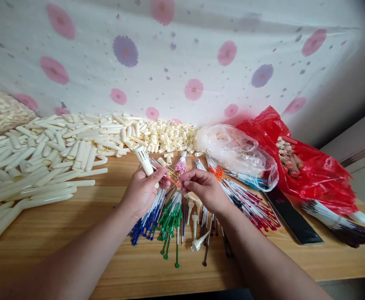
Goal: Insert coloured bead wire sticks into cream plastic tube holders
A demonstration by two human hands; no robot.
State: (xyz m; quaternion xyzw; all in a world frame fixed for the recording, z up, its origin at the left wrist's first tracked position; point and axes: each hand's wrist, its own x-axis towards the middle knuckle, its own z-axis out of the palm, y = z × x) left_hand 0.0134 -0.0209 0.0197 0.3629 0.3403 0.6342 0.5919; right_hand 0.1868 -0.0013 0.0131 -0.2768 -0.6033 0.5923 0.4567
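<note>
My left hand (143, 191) is closed round a cream plastic tube (147, 164) whose slotted, flared end points up and away. Between its thumb and fingertips a thin orange piece (171, 180) sticks out to the right. My right hand (204, 187) is pinched close to the tip of that piece; what its fingers hold is too small to make out. Beneath the hands fan out thin white sticks with blue tips (143, 227) and green tips (171, 216). Small cream nozzle-like pieces (195, 225) lie between my forearms.
Long cream tubes (44, 166) are heaped at the left, short slotted pieces (169, 135) at the back. A clear plastic bag (232, 146) and a red bag (313, 175) stand at the right, near red-tipped sticks (260, 208), a black strip (295, 218) and dark-tipped sticks (341, 223).
</note>
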